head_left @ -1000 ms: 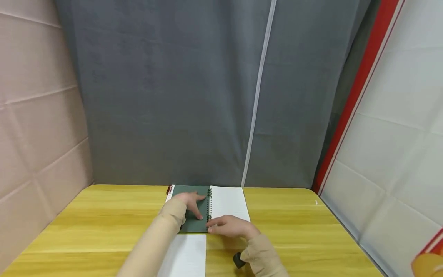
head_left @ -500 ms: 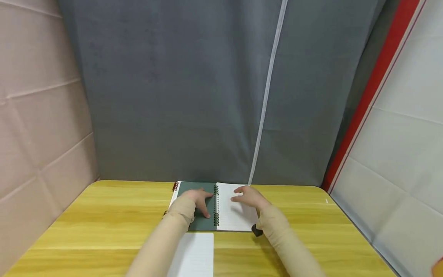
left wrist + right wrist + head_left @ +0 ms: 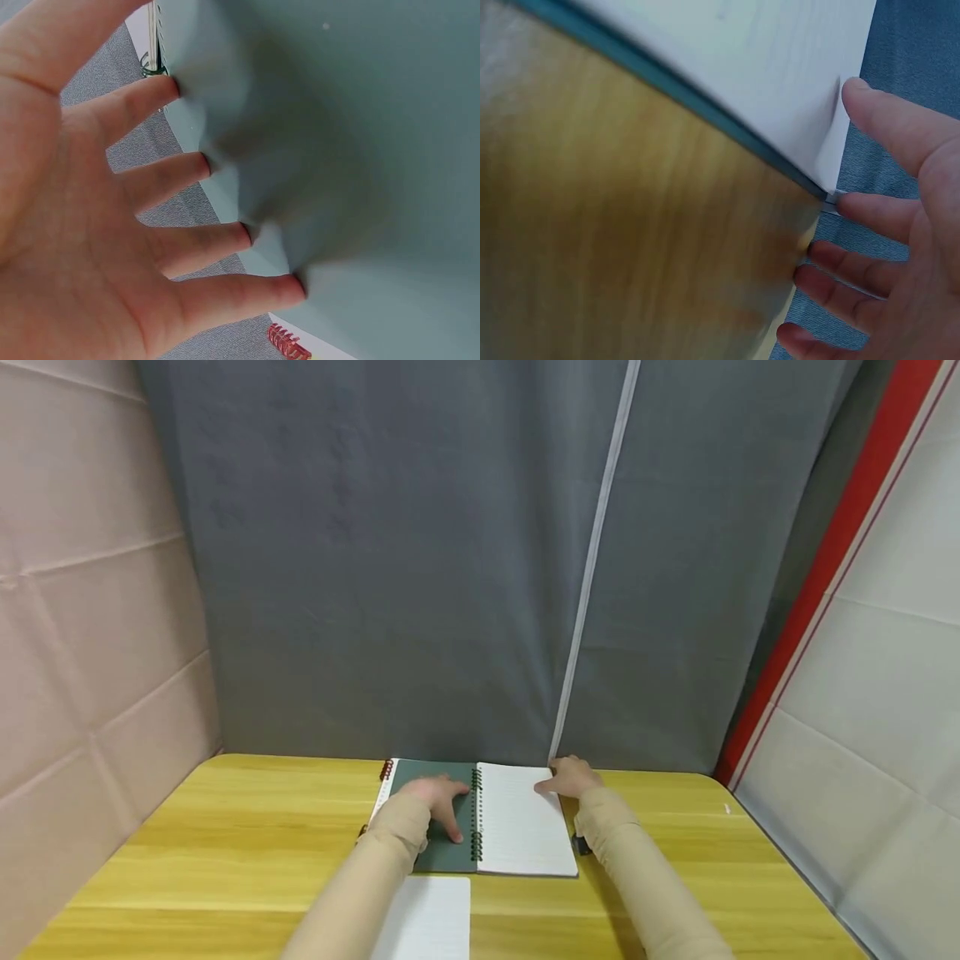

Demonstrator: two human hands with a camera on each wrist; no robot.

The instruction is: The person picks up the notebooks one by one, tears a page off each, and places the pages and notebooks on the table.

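— Fingers first: from the head camera, how do they lie?
— Left hand (image 3: 438,800) lies flat, fingers straight, pressing the green cover (image 3: 438,827) of the open spiral notebook (image 3: 480,818) at the far middle of the wooden table (image 3: 225,852). Right hand (image 3: 572,778) sits at the far right corner of the white page (image 3: 525,822); its fingertips are too small to read there.
— Anything cut off?
— A loose lined sheet (image 3: 423,918) runs off the bottom edge, and a second notebook's red spiral (image 3: 386,769) peeks out under the green one.
— Left wrist view?
— 4 straight fingers (image 3: 180,172) touch the cover's edge; the thumb is out of view.
— Right wrist view?
— Blurred. Thumb (image 3: 889,124) and forefinger meet the page corner (image 3: 832,169); whether they pinch it, I cannot tell.
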